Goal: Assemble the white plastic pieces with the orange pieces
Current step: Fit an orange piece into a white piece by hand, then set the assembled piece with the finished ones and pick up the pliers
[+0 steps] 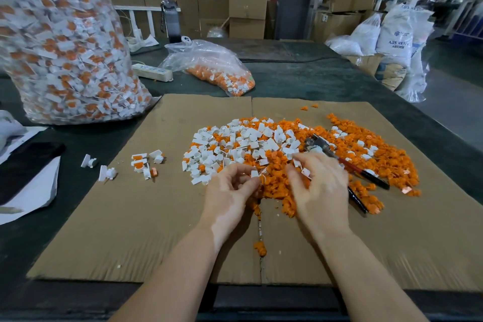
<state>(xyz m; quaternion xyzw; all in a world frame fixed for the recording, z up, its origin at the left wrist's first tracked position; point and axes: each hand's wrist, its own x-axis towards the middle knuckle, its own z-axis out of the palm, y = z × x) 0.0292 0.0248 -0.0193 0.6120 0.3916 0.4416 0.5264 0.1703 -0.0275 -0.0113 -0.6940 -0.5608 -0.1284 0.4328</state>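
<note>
Both hands work over a flat cardboard sheet (pixel 156 217) on a dark table (pixel 313 78). The left hand (pixel 230 191) has its fingers curled, pinching a small white piece (pixel 254 173) at the fingertips. The right hand (pixel 317 188) is blurred; its fingers are bent round another white piece (pixel 305 172), and it seems to grip it, though the blur makes that uncertain. The 2 hands are near each other but apart, at the near edge of a mixed pile: white pieces (pixel 235 144) mostly on the left, orange pieces (pixel 366 159) spreading right. Pliers (pixel 347 165) with red and black handles lie in the pile, just beyond the right hand. To the left on the cardboard sits a small cluster of joined pieces (pixel 146 163). A big clear bag (pixel 65 42) full of white and orange parts stands at far left, and a smaller bag (pixel 211 65) lies behind the sheet, beside a power strip (pixel 152 72).
</note>
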